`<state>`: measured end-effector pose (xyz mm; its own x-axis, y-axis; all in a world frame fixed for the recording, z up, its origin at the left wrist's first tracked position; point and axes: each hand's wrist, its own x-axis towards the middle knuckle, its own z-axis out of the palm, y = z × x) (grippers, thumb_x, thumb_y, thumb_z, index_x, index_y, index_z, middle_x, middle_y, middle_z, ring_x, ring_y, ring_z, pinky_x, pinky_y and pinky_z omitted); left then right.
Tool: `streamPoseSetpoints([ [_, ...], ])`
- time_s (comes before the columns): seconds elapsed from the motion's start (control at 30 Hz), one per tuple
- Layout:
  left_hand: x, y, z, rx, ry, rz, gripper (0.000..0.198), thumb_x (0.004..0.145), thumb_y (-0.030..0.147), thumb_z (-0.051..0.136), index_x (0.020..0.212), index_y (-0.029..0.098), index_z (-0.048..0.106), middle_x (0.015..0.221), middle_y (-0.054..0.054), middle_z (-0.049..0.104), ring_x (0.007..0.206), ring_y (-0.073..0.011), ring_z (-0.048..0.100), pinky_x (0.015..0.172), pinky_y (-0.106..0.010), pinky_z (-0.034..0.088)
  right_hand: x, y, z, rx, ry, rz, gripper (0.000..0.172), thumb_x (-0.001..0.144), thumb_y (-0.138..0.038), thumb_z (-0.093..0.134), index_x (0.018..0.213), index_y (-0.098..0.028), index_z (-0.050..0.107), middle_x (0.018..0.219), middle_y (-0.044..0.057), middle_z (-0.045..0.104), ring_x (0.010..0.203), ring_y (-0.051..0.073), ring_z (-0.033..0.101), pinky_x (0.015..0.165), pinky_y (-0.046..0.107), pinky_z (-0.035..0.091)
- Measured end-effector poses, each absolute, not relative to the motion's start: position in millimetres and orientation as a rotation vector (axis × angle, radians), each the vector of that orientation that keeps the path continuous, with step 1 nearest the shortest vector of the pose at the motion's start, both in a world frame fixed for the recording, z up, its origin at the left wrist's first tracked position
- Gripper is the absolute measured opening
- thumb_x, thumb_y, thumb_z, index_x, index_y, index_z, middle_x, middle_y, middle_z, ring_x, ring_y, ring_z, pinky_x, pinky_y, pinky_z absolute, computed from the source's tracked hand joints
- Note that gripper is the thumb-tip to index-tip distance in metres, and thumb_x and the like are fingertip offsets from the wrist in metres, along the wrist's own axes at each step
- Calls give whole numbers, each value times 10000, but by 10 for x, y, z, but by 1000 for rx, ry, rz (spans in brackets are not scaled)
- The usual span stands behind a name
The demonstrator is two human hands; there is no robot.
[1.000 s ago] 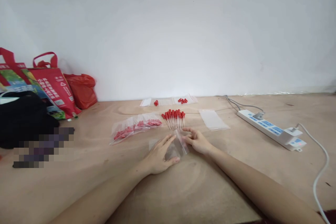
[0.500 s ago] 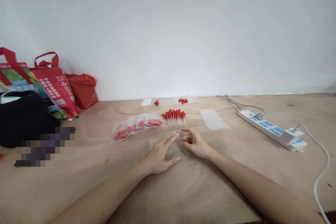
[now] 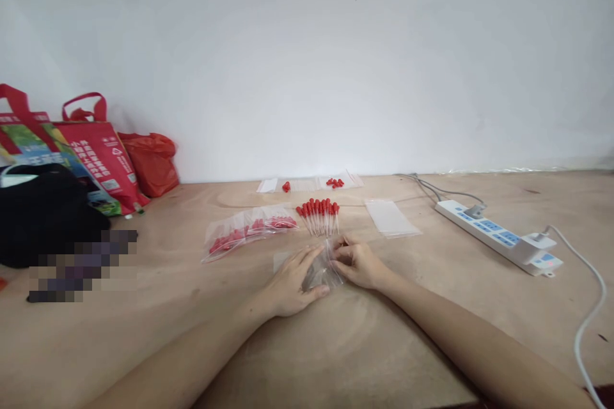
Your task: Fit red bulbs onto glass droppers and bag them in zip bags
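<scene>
On the tabletop a clear zip-lock bag (image 3: 320, 273) lies between my hands. My left hand (image 3: 295, 281) rests on its left part with the fingers stretched out and the thumb apart. My right hand (image 3: 359, 263) pinches the bag's right edge, where the opening bulges up a little. Just beyond my fingertips, a fan of thin clear droppers with red bulbs (image 3: 317, 208) lies with the bulbs pointing away from me. Their tips end close to the bag.
Several filled bags of red-bulbed pieces (image 3: 249, 230) overlap at the left. Flat clear bags (image 3: 391, 218) lie to the right. Loose red bulbs (image 3: 334, 183) sit on bags near the wall. A power strip (image 3: 496, 236) with cables is at right; shopping bags (image 3: 103, 163) stand far left.
My right fingers have curled in and lifted the bag's right edge, so its mouth stands more apart. My left hand has hardly moved.
</scene>
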<state>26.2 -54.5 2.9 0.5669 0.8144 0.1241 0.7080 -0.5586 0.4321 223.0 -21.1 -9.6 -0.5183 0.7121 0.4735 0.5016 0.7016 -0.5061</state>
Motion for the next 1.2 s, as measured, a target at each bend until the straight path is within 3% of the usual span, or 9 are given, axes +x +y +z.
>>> streamPoseSetpoints([
  [0.2,261,-526,10,2501,1223,465,652,767,462,476,1305,186,231,1327,-113,334,1227,-264,281,987,-439,279,2248,-280,1,-725,-2327,62,202,800,-208,439,727,-171,624,1038,89,533,952,190,471,813,342,373],
  [0.37,261,-508,-7,2526,1225,446,645,765,466,478,1294,179,247,1325,-113,336,1231,-255,275,992,-428,275,2268,-294,43,-683,-2553,104,343,857,-287,357,643,-157,592,736,53,585,728,142,522,740,317,367],
  [0.43,263,-507,-5,2525,1229,459,632,762,466,483,1287,195,258,1321,-104,344,1229,-256,279,988,-430,282,2278,-285,46,-705,-2599,131,335,844,-356,384,696,-155,607,726,50,596,714,145,530,737,320,357],
  [0.53,267,-510,4,2527,1209,493,613,764,459,484,1281,214,266,1310,-89,364,1221,-251,295,984,-424,293,2290,-278,50,-666,-2658,218,361,804,-447,428,926,-158,606,960,83,606,888,177,534,801,328,334],
  [0.63,271,-509,2,2520,1206,497,616,769,435,486,1288,200,254,1318,-93,353,1228,-249,285,997,-421,279,2288,-284,49,-598,-2728,296,567,753,-524,460,1175,-146,473,1199,112,496,1089,209,443,890,347,281],
  [0.73,274,-508,-12,2504,1211,490,626,767,422,490,1293,192,241,1326,-98,339,1231,-249,278,1004,-427,266,2275,-294,45,-573,-2764,339,673,732,-557,462,1258,-146,379,1275,120,423,1166,218,373,935,365,232],
  [0.93,234,-515,38,2410,1191,527,696,755,428,508,1319,189,177,1359,-98,291,1230,-252,285,1006,-419,264,2272,-289,38,-650,-2688,314,717,724,-555,476,1306,-182,289,1308,133,374,1181,225,356,961,418,175],
  [1.03,189,-512,102,2298,1194,534,609,827,462,376,1324,184,161,1369,-90,277,1232,-233,290,1002,-397,274,2282,-282,50,-698,-2647,309,712,718,-546,491,1310,-213,275,1307,127,378,1173,229,367,968,455,135],
  [1.2,177,-520,121,2313,1206,482,539,855,463,312,1309,189,209,1349,-88,319,1221,-222,309,999,-408,271,2265,-301,53,-686,-2660,354,553,707,-511,533,1198,-272,450,1295,93,399,1159,226,382,962,463,153],
])
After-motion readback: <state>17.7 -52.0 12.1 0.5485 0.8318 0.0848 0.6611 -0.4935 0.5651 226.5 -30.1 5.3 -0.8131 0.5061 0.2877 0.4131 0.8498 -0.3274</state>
